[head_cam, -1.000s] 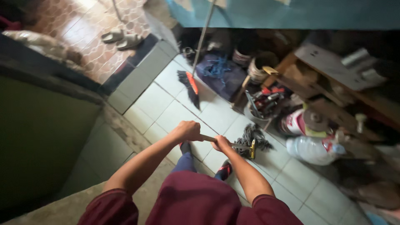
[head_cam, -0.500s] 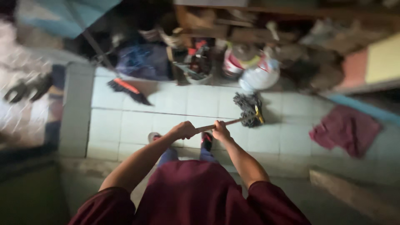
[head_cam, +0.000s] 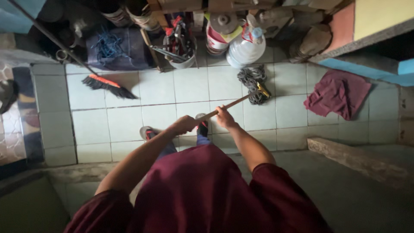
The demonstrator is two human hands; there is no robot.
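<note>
Seen from the head camera, a person in a maroon shirt grips a wooden mop handle point(head_cam: 233, 104) with both fists: the left hand point(head_cam: 184, 124) clamped near its end, the right hand point(head_cam: 224, 117) just ahead. The dark mop head point(head_cam: 253, 83) lies on the pale tiled floor point(head_cam: 172, 99), near a clear water jug point(head_cam: 246, 48), a maroon cloth point(head_cam: 338, 93) and a leaning broom point(head_cam: 108, 86).

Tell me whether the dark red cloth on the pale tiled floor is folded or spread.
Neither neatly: the dark red cloth lies crumpled in a loose heap on the pale tiled floor, edges uneven and bunched.
</note>
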